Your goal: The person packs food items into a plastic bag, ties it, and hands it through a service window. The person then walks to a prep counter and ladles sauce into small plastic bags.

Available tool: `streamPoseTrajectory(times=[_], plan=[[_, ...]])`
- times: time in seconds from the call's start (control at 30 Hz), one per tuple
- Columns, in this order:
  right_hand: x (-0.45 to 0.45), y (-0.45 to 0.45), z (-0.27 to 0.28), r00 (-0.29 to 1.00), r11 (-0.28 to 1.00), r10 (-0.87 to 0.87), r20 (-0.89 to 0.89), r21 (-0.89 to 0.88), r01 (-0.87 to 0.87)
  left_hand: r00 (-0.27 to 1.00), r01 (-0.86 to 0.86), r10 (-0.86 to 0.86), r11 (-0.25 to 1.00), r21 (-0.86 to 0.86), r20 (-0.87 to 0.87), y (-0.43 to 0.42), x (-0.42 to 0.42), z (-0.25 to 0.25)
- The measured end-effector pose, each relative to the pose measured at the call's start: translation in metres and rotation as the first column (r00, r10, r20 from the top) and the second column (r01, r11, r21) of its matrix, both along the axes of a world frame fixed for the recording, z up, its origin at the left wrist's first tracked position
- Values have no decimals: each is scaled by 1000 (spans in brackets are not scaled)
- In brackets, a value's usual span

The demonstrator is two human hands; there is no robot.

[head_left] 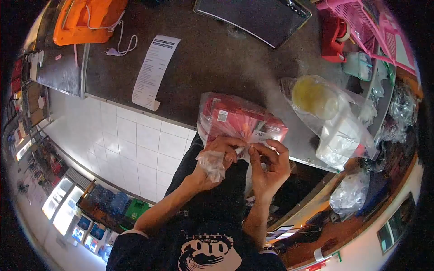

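Observation:
A red box [237, 118] with a white QR label lies inside a clear plastic bag [202, 128] at the table's near edge. My left hand [221, 151] is closed, its fingertips pinching the gathered plastic at the near side of the box. Crumpled clear plastic [212, 165] hangs over the back of this hand. Beside it, my right hand [271, 169] pinches the same gathered plastic between thumb and fingers. Whether a knot is in the plastic cannot be made out.
A printed receipt [156, 72] lies on the dark table [199, 58]. To the right, a clear bag holds a cup of yellowish liquid [314, 97] and a white package [339, 140]. A red tape dispenser [334, 40], pink basket [361, 27], dark screen [257, 18] and orange stool-like object [86, 27] stand farther back.

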State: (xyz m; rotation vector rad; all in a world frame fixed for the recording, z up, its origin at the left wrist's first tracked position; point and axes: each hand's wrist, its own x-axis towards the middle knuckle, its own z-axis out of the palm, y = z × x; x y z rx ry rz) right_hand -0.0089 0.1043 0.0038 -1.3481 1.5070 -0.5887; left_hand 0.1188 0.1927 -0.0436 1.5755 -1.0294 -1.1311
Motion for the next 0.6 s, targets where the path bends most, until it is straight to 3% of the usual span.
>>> streamPoseTrajectory(times=[0.07, 0.1, 0.13, 0.17, 0.3, 0.37, 0.5, 0.6], plan=[[1, -3, -1, 1000, 1000, 14, -19, 18, -14, 976, -31, 57, 991, 127, -210, 2, -3, -1], [-2, -5, -5, 991, 990, 126, -45, -58, -128, 958, -37, 83, 985, 170, -275, 2, -4, 0], [-3, -9, -8, 969, 961, 233, -78, -132, -242, 970, -70, 88, 994, 88, -225, -2, -3, 2], [-3, -11, -7, 969, 961, 234, -77, -133, -242, 980, -98, 97, 995, 4, -174, -4, -2, 5], [-4, -28, -12, 951, 941, 301, -72, -140, -308, 975, -57, 55, 998, -4, -216, -3, -5, -2], [-6, -38, -22, 960, 951, 272, -73, -131, -279, 988, 47, -35, 996, -73, 150, -7, -1, 1], [-1, -46, -13, 931, 900, 357, -82, -238, -366, 991, 6, 10, 992, -124, 132, -8, -2, 0], [-6, -41, -10, 935, 923, 355, -26, -152, -355, 981, -1, 41, 979, -203, 192, -8, -5, -1]])
